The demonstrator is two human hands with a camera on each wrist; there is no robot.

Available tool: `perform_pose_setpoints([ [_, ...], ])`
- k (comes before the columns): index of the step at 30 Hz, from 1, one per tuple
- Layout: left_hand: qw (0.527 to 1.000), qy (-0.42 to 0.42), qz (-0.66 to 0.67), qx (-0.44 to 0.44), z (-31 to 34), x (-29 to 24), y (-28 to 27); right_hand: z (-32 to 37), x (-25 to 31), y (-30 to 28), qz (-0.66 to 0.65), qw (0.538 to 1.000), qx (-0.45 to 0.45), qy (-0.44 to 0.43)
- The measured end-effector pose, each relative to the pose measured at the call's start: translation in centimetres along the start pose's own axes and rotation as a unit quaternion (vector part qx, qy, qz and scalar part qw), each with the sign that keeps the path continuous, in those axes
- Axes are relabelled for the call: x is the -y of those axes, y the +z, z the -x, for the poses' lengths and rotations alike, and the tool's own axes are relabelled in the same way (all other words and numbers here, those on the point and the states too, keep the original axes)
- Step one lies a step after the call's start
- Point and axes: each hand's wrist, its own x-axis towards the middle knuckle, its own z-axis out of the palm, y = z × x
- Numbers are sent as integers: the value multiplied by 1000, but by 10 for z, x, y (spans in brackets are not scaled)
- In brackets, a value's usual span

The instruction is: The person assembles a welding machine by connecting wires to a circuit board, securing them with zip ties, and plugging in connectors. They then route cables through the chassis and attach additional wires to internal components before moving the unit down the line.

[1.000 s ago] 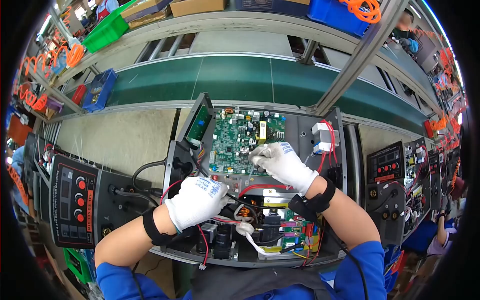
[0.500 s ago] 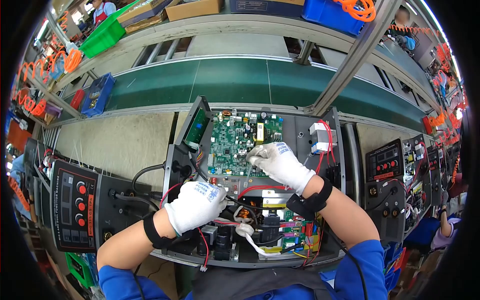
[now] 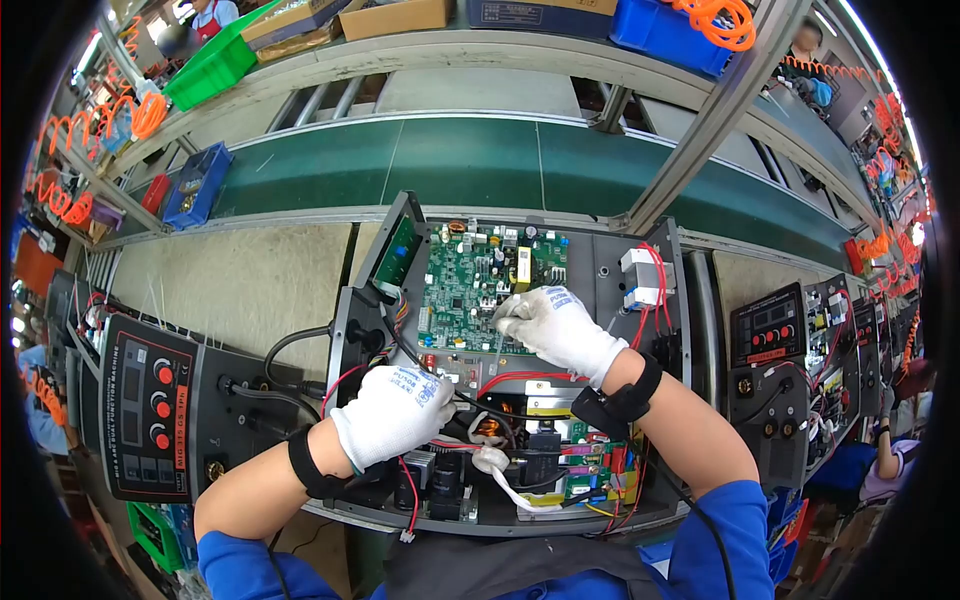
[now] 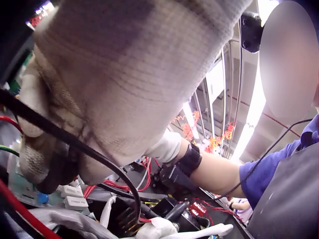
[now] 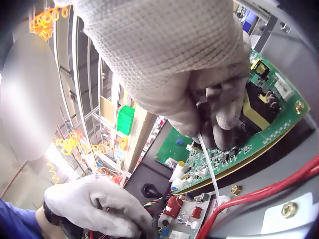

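Observation:
An open grey metal chassis [image 3: 590,232] holds a green circuit board [image 3: 455,290]. Over the board's lower edge, the right hand [image 3: 562,335], in a white glove, pinches a thin white strip [image 5: 209,167] that slants down towards the metal floor near a red cable [image 5: 264,192]. The gloved left hand [image 3: 395,412] is lower left, above the chassis's left part. In the left wrist view its fingers [image 4: 37,157] curl round something black, with a black cable [image 4: 82,147] passing across them; the exact grip is partly hidden.
Similar units with control panels stand left [image 3: 150,405] and right [image 3: 770,330]. Behind the chassis run a green conveyor [image 3: 460,160] and an upright metal post [image 3: 700,130]. Loose wires and a white-sleeved bundle [image 3: 492,460] lie in the chassis's near part.

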Motion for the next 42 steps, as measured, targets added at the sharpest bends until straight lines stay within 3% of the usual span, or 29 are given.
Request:
perform_pose_setpoints([
  [5,998,54,-3,-27,-9,-2,-6,6,10,3,61,997,42,-18],
  [7,996,81,-6,-47,-20,-5,-8,4,-3,15,128,985,37,-110],
  [9,988,144,-29,-47,-38,-12,-12,7,1,14,144,982,47,-108],
  [11,983,175,-45,-23,-51,-14,-10,5,-7,19,150,973,17,-175],
  [12,978,194,-73,17,-57,-13,-5,5,-3,16,160,976,52,-135],
  [14,964,213,-127,94,-70,-11,6,6,-8,17,131,980,44,-142],
  [19,951,216,-161,149,-81,-17,14,5,-15,16,95,979,28,-176],
  [22,949,192,-124,215,-83,-22,7,5,-13,13,84,982,43,-161],
  [26,938,216,-146,230,-85,-22,10,2,-7,11,79,988,69,-113],
  [30,939,218,-164,209,-84,-21,25,3,-3,10,83,988,67,-107],
  [32,949,235,-182,105,-82,-21,27,7,0,7,69,991,67,-96],
  [33,949,236,-182,105,-78,-22,24,10,1,6,74,991,32,-108],
  [35,973,155,-90,146,-64,-22,9,17,5,4,78,990,-5,-117],
  [37,976,128,-58,167,-49,-20,-3,23,10,2,0,996,68,-53],
  [38,986,125,54,91,-40,-17,-5,23,12,6,6,994,106,-14],
  [39,979,120,165,12,-35,-17,-9,24,2,19,54,995,57,-69],
  [41,984,80,156,13,-36,-18,-17,23,0,22,24,996,70,-53],
  [42,946,-53,319,35,-38,-20,-19,23,2,19,29,995,72,-55],
])
